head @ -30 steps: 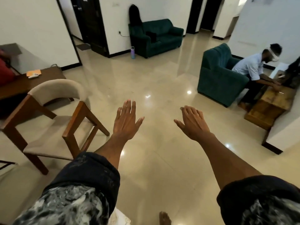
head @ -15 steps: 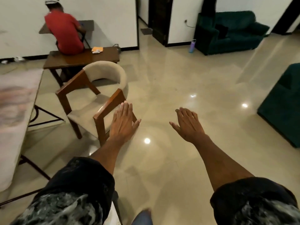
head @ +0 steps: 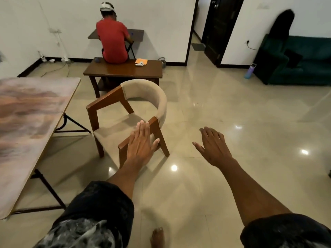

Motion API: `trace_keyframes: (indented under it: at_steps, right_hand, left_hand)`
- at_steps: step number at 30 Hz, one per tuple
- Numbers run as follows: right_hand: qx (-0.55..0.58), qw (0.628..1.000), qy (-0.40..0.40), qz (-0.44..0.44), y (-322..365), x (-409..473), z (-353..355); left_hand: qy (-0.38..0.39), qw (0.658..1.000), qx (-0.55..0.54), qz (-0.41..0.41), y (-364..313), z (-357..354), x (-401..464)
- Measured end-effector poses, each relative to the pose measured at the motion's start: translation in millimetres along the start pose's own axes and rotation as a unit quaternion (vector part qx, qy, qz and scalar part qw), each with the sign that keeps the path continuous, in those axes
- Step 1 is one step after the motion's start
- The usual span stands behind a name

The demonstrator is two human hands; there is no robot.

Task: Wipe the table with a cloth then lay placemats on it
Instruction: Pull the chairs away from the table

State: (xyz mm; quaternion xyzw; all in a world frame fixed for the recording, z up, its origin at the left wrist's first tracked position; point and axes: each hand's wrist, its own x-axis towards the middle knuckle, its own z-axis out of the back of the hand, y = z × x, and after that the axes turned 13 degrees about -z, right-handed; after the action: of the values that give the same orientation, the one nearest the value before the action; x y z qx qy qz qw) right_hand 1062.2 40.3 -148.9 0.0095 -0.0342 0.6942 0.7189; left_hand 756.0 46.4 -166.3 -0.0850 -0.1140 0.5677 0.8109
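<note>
View has swung left: table [head: 32, 122] now at our left; left hand [head: 140, 143] and right hand [head: 214, 145] spread, empty, no cloth yet.

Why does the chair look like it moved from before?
Cannot tell. The chair slid right in the picture, but so did the brown table behind it, so the camera turned left.

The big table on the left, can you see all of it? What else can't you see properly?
- Table, head view: its left side is cut off by the picture's edge, and its top is blurred.
- Cloth and placemats: none in view.
- Small white thing on the brown bench: too small to tell.
- Person in red: back turned, hands hidden.
</note>
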Motion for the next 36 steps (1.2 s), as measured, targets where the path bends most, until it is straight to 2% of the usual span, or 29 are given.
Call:
trace_keyframes:
  at_steps: [4,7,14,22,26,31,36]
  right_hand:
    - [-0.012,0.999,-0.008,0.03,6.9,34.9,-4.9]
    - [-0.014,0.998,0.023,0.058,19.8,66.9,-9.8]
    - [-0.007,0.992,0.017,0.123,67.1,156.4,-13.6]
    - [-0.012,0.986,0.016,0.167,86.3,286.5,-28.2]
    - [-0.01,0.982,0.045,0.184,98.7,334.6,-41.6]
    - [0.005,0.973,0.077,0.216,133.7,381.6,-58.2]
    - [0.007,0.973,0.074,0.218,157.3,431.2,-65.2]
  left_hand:
    - [0.003,1.0,-0.009,0.011,5.3,-14.9,13.8]
    - [0.014,0.999,-0.024,0.04,20.7,-19.0,20.8]
    - [0.005,0.993,-0.037,0.108,64.6,-27.3,42.5]
    - [-0.004,0.984,-0.026,0.177,104.5,-42.4,120.2]
    - [0.001,0.976,-0.052,0.21,113.0,-57.2,139.4]
    - [0.029,0.964,-0.067,0.257,134.3,-75.3,154.4]
    - [0.08,0.961,-0.067,0.254,165.3,-78.8,201.1]
